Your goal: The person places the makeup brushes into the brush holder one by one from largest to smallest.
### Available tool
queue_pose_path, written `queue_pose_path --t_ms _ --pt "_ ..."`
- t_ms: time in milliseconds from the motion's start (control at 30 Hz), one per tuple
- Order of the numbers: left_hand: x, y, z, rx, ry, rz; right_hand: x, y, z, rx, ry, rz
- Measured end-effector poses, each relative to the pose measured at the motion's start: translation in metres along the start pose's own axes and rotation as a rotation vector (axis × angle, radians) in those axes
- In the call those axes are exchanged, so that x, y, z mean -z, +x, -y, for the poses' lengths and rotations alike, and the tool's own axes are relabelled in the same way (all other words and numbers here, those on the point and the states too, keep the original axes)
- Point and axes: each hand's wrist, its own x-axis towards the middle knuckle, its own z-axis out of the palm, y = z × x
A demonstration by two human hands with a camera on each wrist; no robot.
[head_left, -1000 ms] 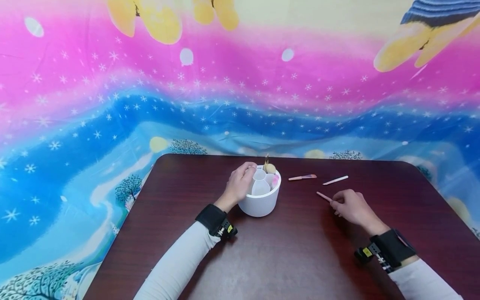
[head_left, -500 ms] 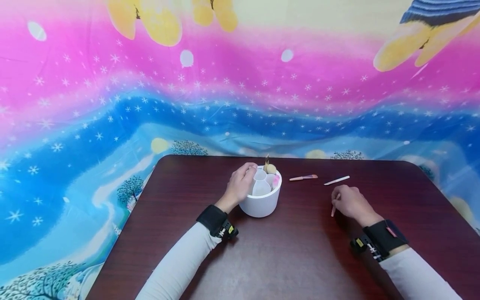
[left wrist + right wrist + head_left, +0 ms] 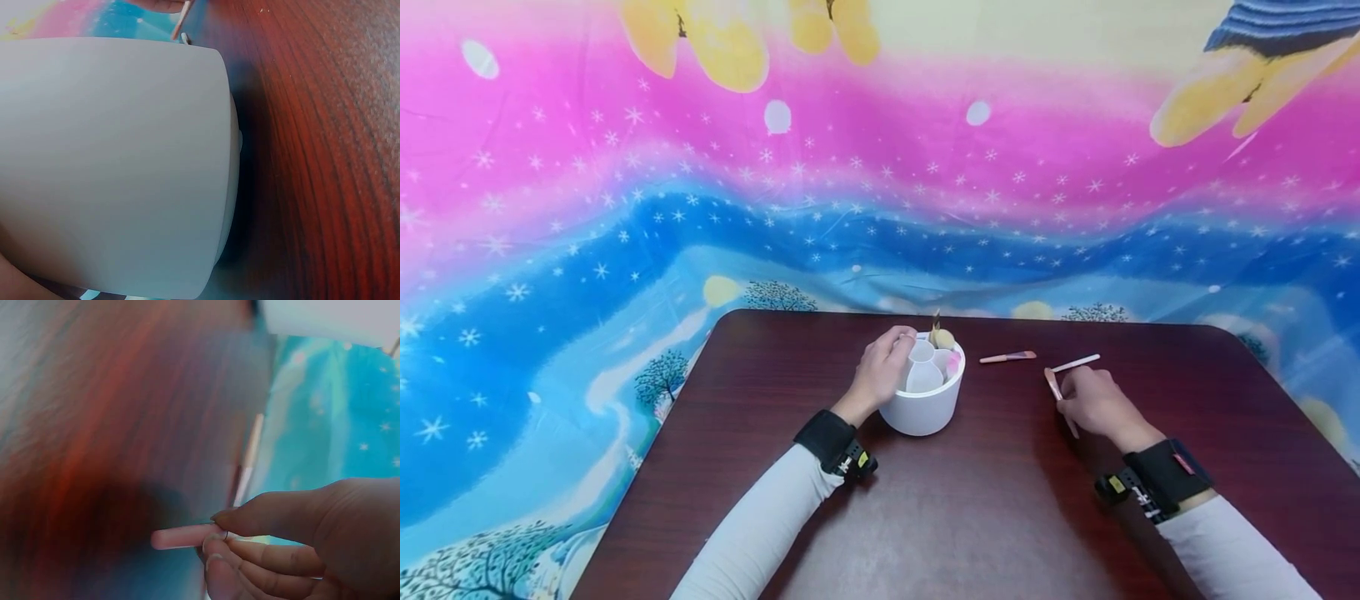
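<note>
A round white organizer cup (image 3: 925, 400) with inner compartments stands on the dark wooden table (image 3: 925, 517); a beige sponge tip (image 3: 942, 337) and a pink item (image 3: 952, 362) poke out of it. My left hand (image 3: 880, 371) grips its left rim, and the cup's wall (image 3: 112, 162) fills the left wrist view. My right hand (image 3: 1093, 400) pinches a thin pink stick (image 3: 1054, 385), lifted off the table, to the right of the cup. In the right wrist view the fingertips (image 3: 225, 540) hold the pink stick (image 3: 184, 537).
A pink-handled brush (image 3: 1007, 357) and a white stick (image 3: 1075, 362) lie on the table behind my right hand. A bright pink and blue printed cloth (image 3: 625, 208) hangs behind and drapes past the table's left edge.
My right hand has picked the pink stick up off the table, turned it and drawn it slightly toward the far side. The left hand has stayed on the cup.
</note>
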Motion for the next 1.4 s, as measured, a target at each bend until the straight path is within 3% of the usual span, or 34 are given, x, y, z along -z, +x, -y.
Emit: queue_pose_path --t_ms 167,433,733,1033,1400 --pt "0.000 0.000 0.000 0.002 0.001 0.006 0.014 -0.005 0.021 0.126 0.024 -0.096" --pt "0.001 0.000 0.000 -0.003 0.012 0.005 0.045 -0.020 0.080 0.323 0.101 -0.260" --pt "0.003 0.001 0.001 0.002 0.018 0.002 0.045 -0.026 0.135 0.493 0.295 -0.323" --pt "0.000 0.001 0.000 0.007 0.018 0.003 0.023 -0.016 0.150 0.550 0.364 -0.285" --pt "-0.001 0.001 0.001 0.012 0.031 -0.020 0.003 -0.010 0.149 0.575 0.344 -0.276"
